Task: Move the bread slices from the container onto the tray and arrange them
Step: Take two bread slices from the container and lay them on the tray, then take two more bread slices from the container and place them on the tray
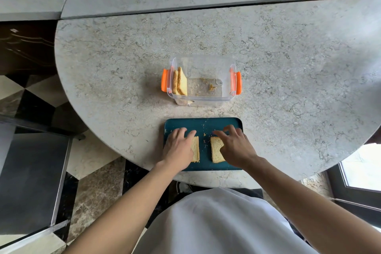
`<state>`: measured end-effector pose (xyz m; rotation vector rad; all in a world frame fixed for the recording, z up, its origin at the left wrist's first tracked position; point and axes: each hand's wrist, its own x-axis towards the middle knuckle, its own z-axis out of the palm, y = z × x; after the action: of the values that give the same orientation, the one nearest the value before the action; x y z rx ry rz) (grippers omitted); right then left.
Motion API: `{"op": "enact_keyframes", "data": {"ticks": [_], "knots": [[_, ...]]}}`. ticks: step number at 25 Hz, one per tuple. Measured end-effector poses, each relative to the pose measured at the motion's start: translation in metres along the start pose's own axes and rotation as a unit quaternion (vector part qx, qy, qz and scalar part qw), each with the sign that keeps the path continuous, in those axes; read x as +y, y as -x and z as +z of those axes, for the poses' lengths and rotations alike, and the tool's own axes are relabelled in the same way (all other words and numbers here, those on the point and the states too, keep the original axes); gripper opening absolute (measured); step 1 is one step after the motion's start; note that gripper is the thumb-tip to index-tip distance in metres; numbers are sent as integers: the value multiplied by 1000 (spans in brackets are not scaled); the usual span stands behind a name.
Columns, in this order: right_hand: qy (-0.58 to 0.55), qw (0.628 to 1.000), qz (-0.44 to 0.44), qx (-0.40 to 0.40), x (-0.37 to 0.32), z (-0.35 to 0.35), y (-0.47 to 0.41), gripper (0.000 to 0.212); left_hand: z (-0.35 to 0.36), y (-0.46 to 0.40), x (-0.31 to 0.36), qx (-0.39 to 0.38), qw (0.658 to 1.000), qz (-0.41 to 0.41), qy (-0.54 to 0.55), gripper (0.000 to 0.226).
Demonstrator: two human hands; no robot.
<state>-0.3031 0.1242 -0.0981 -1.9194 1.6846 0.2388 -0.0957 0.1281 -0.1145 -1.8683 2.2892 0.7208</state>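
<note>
The left hand (179, 146) and right hand (234, 146) each lay flat on a slice (216, 151), fingers spread, on the tray (203, 125) at lower centre, while about two slices (181, 84) stood in the container (201, 80) above, so the job looked roughly half done.

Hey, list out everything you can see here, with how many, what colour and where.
Table: one, grey marbled stone, round, centre.
Container: one, clear plastic with orange clips, open, mid-table behind the tray.
Bread slices in container: at least two, pale with tan crust, on edge against its left wall.
Tray: one, teal, near table edge, scattered with crumbs.
Bread slices on tray: two, pale, flat, side by side at the near end.
Left hand: on the left slice.
Right hand: on the right slice.
</note>
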Motion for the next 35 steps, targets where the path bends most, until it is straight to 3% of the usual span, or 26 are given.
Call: {"op": "enact_keyframes", "data": {"ticks": [4,11,15,19,21,23,28,32,35], "knots": [[26,999,-22,1,3,11,3,69,10,0,5,-9,997,33,-67,73],[1,1000,-24,15,1,11,9,70,13,14,1,14,997,56,-57,70],[-78,992,-55,78,-16,-14,4,56,-23,6,7,121,991,50,40,52],[-137,968,-116,175,-44,-64,-29,35,-81,-29,10,239,959,31,152,36],[-173,953,-130,211,-59,-87,-53,27,-104,-52,8,259,944,-1,204,36],[-210,945,-117,220,-73,-104,-79,21,-120,-78,4,225,936,-58,264,43],[-274,956,19,103,-84,-107,-149,31,-134,-116,-1,103,895,-183,394,55],[-254,966,52,17,-88,-96,-183,58,-136,-121,7,119,885,-208,398,47],[-252,967,32,-12,-89,-94,-193,59,-135,-124,13,116,886,-212,396,46]]}}
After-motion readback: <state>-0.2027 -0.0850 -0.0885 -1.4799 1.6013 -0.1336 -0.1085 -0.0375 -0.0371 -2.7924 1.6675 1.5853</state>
